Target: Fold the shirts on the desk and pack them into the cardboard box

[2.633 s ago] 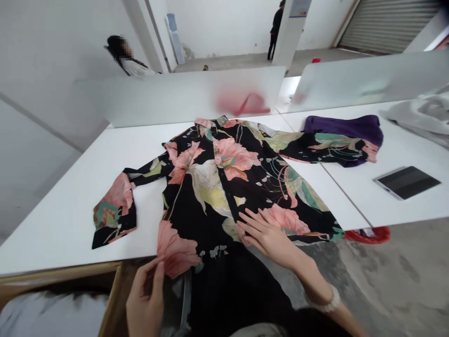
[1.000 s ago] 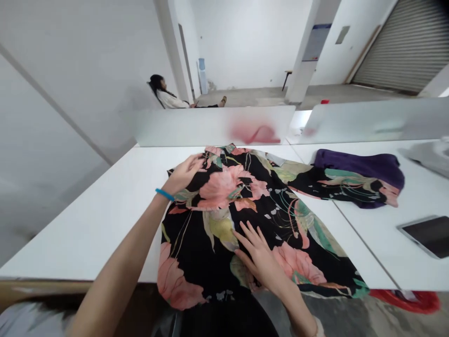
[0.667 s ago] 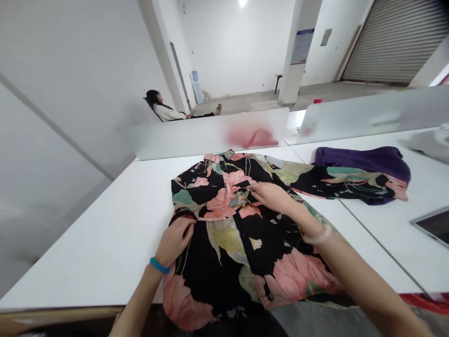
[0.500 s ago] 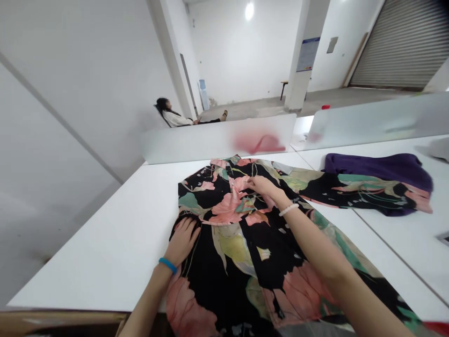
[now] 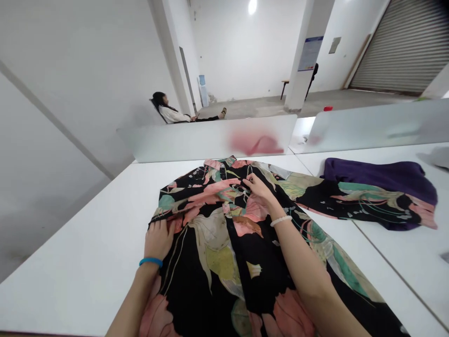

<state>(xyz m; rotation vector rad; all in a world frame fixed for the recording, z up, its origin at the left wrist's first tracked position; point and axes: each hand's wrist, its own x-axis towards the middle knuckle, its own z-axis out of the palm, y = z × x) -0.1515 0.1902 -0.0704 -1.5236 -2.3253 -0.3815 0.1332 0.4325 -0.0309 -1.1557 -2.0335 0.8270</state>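
A black shirt with pink and green flowers point(image 5: 224, 252) lies spread on the white table point(image 5: 80, 262). Its left sleeve is folded across the chest. My left hand point(image 5: 158, 238), with a blue wristband, rests flat on the shirt's left edge below the folded sleeve. My right hand point(image 5: 257, 189), with a white bead bracelet, pinches the end of the folded sleeve at the middle of the chest. The shirt's right sleeve point(image 5: 354, 196) stretches out over a purple garment point(image 5: 379, 175).
Frosted dividers point(image 5: 210, 138) stand along the table's far edge, with a red shape behind one. A second table point(image 5: 414, 252) adjoins on the right. A person point(image 5: 168, 112) sits in a chair far behind. A pillar point(image 5: 305, 51) stands in the room.
The left sleeve has been folded over the chest since the earliest frame. My left hand slid down the shirt's left edge; my right hand moved from the hem up to the sleeve end.
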